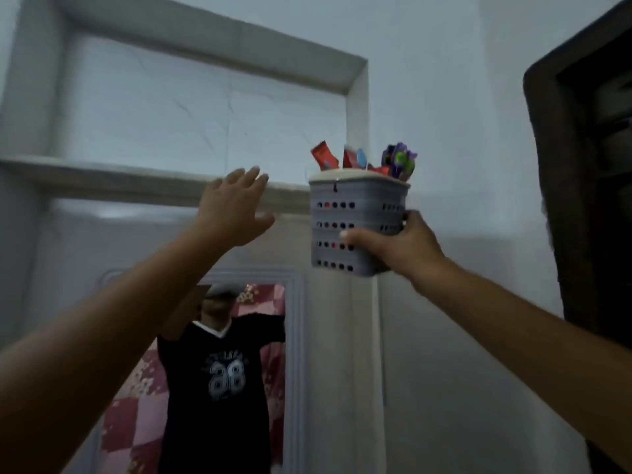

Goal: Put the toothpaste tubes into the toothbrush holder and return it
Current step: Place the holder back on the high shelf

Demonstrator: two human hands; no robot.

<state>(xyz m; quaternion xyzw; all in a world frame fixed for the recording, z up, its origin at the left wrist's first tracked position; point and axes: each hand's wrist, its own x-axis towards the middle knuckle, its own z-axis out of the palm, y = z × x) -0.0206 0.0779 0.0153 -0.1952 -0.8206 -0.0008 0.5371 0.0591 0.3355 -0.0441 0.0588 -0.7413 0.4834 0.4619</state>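
Note:
A grey perforated toothbrush holder with a white rim is held up in the air by my right hand, which grips its lower right side. Red toothpaste tubes stick out of its top, beside purple and green toothbrush heads. My left hand is raised to the left of the holder, fingers spread, holding nothing, just below the edge of a wall shelf.
The shelf is the sill of a recessed wall niche above. A mirror below reflects a person in a dark shirt. A dark wooden frame stands at the right.

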